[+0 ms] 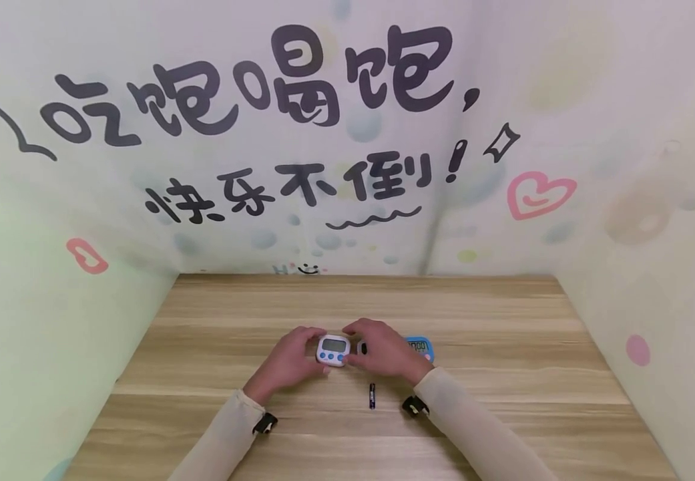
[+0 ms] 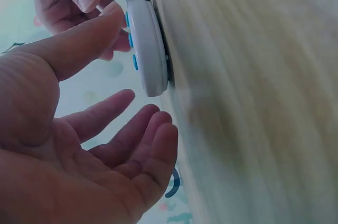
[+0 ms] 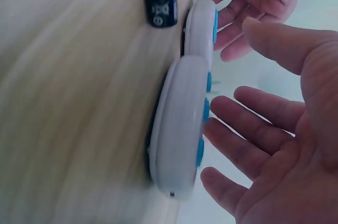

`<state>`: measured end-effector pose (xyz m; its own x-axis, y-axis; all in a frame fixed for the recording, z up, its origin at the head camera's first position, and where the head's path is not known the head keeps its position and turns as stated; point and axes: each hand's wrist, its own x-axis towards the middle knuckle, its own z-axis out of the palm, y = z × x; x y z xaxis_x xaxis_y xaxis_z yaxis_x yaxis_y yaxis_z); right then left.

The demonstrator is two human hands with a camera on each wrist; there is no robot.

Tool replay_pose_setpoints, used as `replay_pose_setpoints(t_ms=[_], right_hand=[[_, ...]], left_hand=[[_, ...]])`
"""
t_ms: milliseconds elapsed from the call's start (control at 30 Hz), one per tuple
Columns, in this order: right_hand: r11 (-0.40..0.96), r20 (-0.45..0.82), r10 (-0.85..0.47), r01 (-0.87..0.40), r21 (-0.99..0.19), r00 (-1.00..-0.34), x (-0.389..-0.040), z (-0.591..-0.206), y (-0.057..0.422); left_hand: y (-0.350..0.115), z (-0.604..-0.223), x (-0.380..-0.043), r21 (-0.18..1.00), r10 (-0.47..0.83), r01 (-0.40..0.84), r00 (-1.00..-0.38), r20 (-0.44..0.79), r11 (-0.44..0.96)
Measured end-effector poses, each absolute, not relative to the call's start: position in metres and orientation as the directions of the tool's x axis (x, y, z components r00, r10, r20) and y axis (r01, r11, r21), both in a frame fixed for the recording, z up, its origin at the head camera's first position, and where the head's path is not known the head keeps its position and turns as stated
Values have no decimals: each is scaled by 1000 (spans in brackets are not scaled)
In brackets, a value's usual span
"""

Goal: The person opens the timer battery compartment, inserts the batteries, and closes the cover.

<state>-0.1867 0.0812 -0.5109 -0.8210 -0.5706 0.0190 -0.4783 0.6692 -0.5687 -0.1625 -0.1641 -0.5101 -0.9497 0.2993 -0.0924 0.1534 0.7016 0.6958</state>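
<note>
A white digital timer point(image 1: 333, 345) with a grey screen and blue buttons lies face up on the wooden table, between my two hands. My left hand point(image 1: 292, 359) is at its left side, fingers spread and loosely bent. In the left wrist view the left thumb point(image 2: 79, 44) reaches over the timer's button face, while the other fingers stay off its edge. My right hand point(image 1: 386, 349) arches over a second white timer point(image 3: 182, 123) and partly hides it in the head view. The right fingers point(image 3: 253, 118) are relaxed and grip nothing.
A blue timer point(image 1: 422, 347) lies right of the white ones, partly behind the right hand. One small dark battery point(image 1: 372, 395) lies on the table nearer to me. Walls with painted lettering point(image 1: 299, 180) enclose the wooden table point(image 1: 503, 414) at the back and sides.
</note>
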Motion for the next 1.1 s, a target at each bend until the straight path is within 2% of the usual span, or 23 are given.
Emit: replay_pose_setpoints(t_ms=[333, 633, 900, 1100], right_hand=[[694, -25, -586, -485, -532, -810, -189, -511, 66], [705, -37, -596, -501, -502, -802, -190, -512, 64], [690, -30, -604, -504, -520, -796, -188, -510, 66], [637, 20, -611, -508, -580, -791, -181, -504, 75]], left_hand=[[-163, -513, -165, 690, 323, 166, -941, -104, 704], [-162, -517, -167, 737, 318, 121, -939, -133, 665], [-163, -513, -164, 767, 292, 61, -942, -168, 639], [-164, -504, -160, 801, 323, 85, -936, -140, 593]])
